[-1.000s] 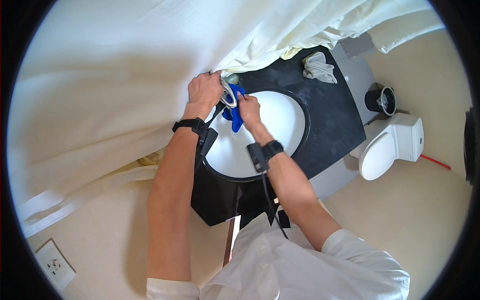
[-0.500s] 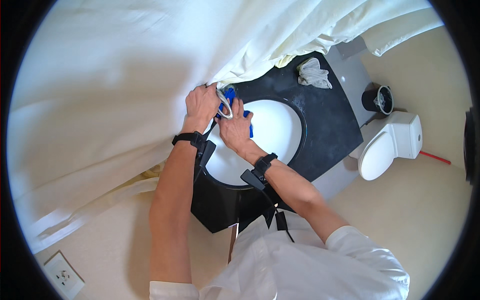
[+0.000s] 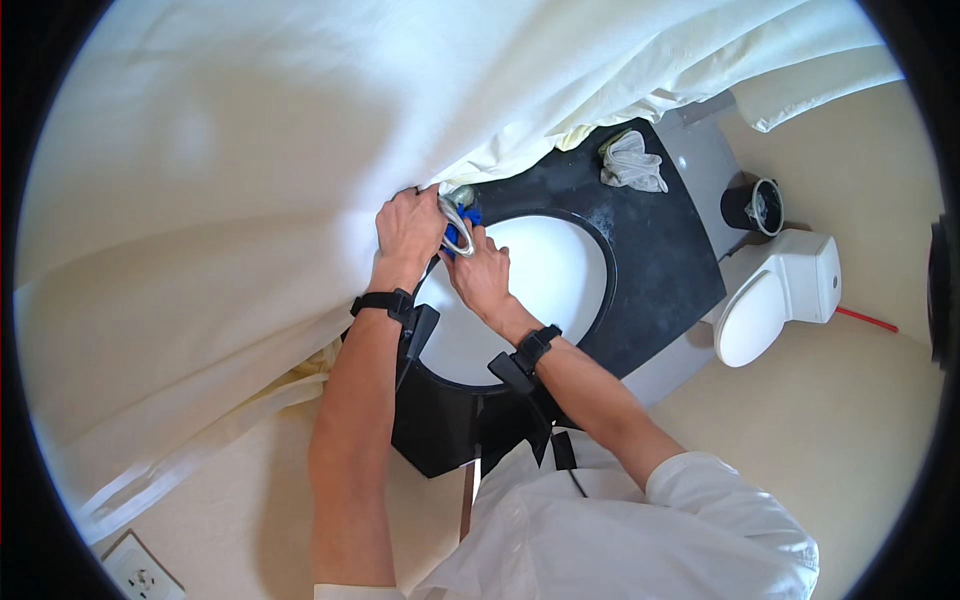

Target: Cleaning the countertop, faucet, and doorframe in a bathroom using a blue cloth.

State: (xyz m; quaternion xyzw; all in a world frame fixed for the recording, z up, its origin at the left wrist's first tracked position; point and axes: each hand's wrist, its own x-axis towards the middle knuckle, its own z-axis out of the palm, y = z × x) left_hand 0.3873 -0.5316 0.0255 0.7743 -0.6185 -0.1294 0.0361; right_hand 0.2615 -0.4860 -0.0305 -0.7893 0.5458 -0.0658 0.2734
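A silver faucet (image 3: 459,232) curves over the far left rim of the white oval sink (image 3: 560,270). A blue cloth (image 3: 474,215) is bunched behind and under the faucet. My right hand (image 3: 482,275) reaches over the basin, its curled fingers closed on the cloth beside the spout. Against the faucet's left side, my left hand (image 3: 408,235) is closed, with bent fingers next to the curtain. Its fingertips are hidden, so what they hold cannot be made out. Both wrists carry black straps with small black devices.
A white curtain (image 3: 220,220) hangs along the left and far side, touching the black countertop (image 3: 660,270). A crumpled grey-white cloth (image 3: 633,162) lies at the counter's far right. Beyond stand a black bin (image 3: 740,208) and a white toilet (image 3: 750,315). A wall socket (image 3: 142,572) is at lower left.
My right hand has drawn its fingers in from a flatter spread. The blue cloth that hung over the basin beside it now shows only around the faucet. My left hand stays by the faucet.
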